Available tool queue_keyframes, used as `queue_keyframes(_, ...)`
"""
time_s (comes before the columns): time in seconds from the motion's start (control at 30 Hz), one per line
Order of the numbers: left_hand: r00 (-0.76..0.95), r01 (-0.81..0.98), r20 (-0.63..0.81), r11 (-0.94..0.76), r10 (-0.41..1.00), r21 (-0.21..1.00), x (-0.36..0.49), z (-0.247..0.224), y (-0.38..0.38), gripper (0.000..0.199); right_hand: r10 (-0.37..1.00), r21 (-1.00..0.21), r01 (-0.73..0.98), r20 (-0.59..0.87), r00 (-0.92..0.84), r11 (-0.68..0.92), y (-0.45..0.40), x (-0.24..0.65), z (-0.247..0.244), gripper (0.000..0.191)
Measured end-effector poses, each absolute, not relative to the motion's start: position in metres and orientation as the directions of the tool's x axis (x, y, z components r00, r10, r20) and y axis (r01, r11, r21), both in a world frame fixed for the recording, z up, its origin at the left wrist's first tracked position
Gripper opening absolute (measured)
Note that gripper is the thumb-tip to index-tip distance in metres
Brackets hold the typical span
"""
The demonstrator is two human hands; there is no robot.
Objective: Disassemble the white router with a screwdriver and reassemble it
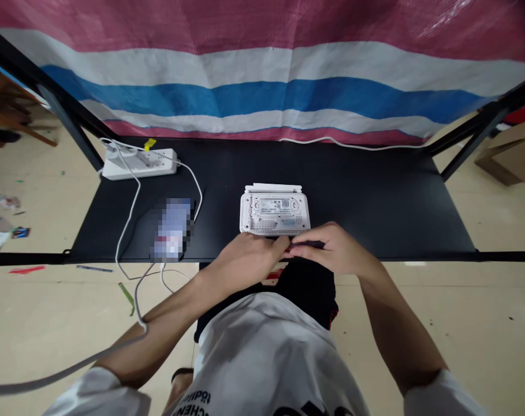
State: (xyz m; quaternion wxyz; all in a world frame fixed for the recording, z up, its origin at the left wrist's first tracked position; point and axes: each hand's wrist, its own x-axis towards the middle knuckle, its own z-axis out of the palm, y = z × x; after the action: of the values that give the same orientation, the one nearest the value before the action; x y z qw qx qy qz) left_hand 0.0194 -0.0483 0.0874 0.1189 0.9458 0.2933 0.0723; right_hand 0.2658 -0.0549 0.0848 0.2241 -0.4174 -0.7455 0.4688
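A white router (pixel 274 222) lies on the black table with its label and vented underside facing up. Its white antennas (pixel 273 188) are folded along the far edge. Just in front of it, at the table's near edge, my two hands meet. My right hand (pixel 338 248) pinches a slim dark object (pixel 315 245) whose kind I cannot tell. The fingers of my left hand (pixel 256 254) are closed at the left end of that object; what they grip is hidden behind the thumb and knuckles.
A white power strip (pixel 158 163) with plugs and a yellow tag stands at the back left. A phone-like device (pixel 172 228), pixelated, lies before it. A white cable (pixel 127 231) runs over the near edge and across my left forearm. Striped sheeting (pixel 262 92) hangs behind the table (pixel 375 196).
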Motion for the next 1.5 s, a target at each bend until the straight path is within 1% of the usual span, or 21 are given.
queue_keyframes(0.07,0.808,0.538,0.043,-0.766,0.587,0.351,0.007,0.086,-0.05,0.02,0.862,-0.839,0.482,-0.029,-0.506,0.254,-0.059,0.285,0.092,0.019)
queue_keyframes(0.1,0.779,0.567,0.029,-0.723,0.626,0.395,-0.001,0.085,-0.049,0.023,0.912,-0.814,0.532,-0.008,-0.41,0.233,-0.062,0.298,0.095,0.016)
queue_keyframes(0.17,0.69,0.631,-0.013,-0.591,0.724,0.503,-0.02,0.085,-0.047,0.032,0.985,-0.795,0.586,0.082,-0.154,0.158,-0.066,0.324,0.096,0.013)
queue_keyframes(0.2,0.633,0.65,-0.033,-0.508,0.774,0.565,-0.028,0.084,-0.046,0.035,0.991,-0.798,0.589,0.132,-0.039,0.129,-0.068,0.334,0.095,0.012)
queue_keyframes(0.23,0.582,0.644,-0.044,-0.427,0.812,0.635,-0.034,0.083,-0.046,0.036,0.99,-0.807,0.58,0.139,0.004,0.11,-0.069,0.342,0.093,0.013)
queue_keyframes(0.3,0.511,0.56,-0.046,-0.292,0.858,0.776,-0.037,0.077,-0.049,0.035,0.996,-0.845,0.529,0.086,-0.006,0.076,-0.073,0.344,0.087,0.016)
queue_keyframes(0.37,0.452,0.405,-0.004,-0.202,0.892,0.892,-0.028,0.068,-0.053,0.032,0.995,-0.871,0.485,0.034,-0.093,0.075,-0.077,0.331,0.077,0.017)
queue_keyframes(0.43,0.359,0.265,0.054,-0.157,0.932,0.952,-0.011,0.061,-0.057,0.028,0.982,-0.879,0.463,0.027,-0.184,0.111,-0.081,0.307,0.066,0.017)
queue_keyframes(0.5,0.286,0.174,0.106,-0.161,0.952,0.972,0.005,0.057,-0.059,0.023,0.963,-0.887,0.445,0.0,-0.269,0.124,-0.085,0.282,0.055,0.019)
queue_keyframes(0.57,0.239,0.063,0.105,-0.123,0.965,0.99,0.016,0.056,-0.06,0.02,0.953,-0.897,0.426,-0.016,-0.304,0.121,-0.088,0.261,0.045,0.02)
queue_keyframes(0.7,0.197,-0.183,-0.005,0.042,0.98,0.982,0.024,0.055,-0.062,0.02,0.971,-0.92,0.366,0.06,-0.23,0.144,-0.092,0.24,0.034,0.021)
queue_keyframes(0.77,0.19,-0.241,-0.038,0.084,0.981,0.967,0.023,0.055,-0.064,0.02,0.976,-0.927,0.329,0.126,-0.176,0.179,-0.094,0.237,0.031,0.021)
queue_keyframes(0.87,0.196,-0.236,-0.067,0.114,0.978,0.965,0.021,0.054,-0.066,0.021,0.972,-0.924,0.304,0.208,-0.113,0.233,-0.095,0.238,0.029,0.018)
queue_keyframes(1.0,0.192,-0.24,-0.102,0.148,0.976,0.959,0.02,0.054,-0.07,0.024,0.969,-0.913,0.324,0.234,-0.085,0.249,-0.094,0.243,0.034,0.015)
queue_keyframes(1.17,0.324,-0.239,-0.125,0.209,0.938,0.948,0.026,0.055,-0.075,0.027,0.948,-0.91,0.309,0.207,-0.242,0.277,-0.091,0.242,0.044,0.019)
queue_keyframes(1.27,0.305,-0.226,-0.089,0.162,0.948,0.961,0.026,0.056,-0.074,0.025,0.954,-0.907,0.322,0.209,-0.217,0.272,-0.091,0.245,0.044,0.019)
queue_keyframes(1.4,0.253,-0.235,-0.044,0.105,0.966,0.966,0.021,0.057,-0.07,0.033,0.959,-0.9,0.344,0.213,-0.185,0.267,-0.093,0.257,0.043,0.018)
queue_keyframes(1.5,0.245,-0.193,-0.054,0.103,0.968,0.976,0.02,0.057,-0.07,0.028,0.962,-0.902,0.351,0.196,-0.191,0.253,-0.094,0.264,0.045,0.018)
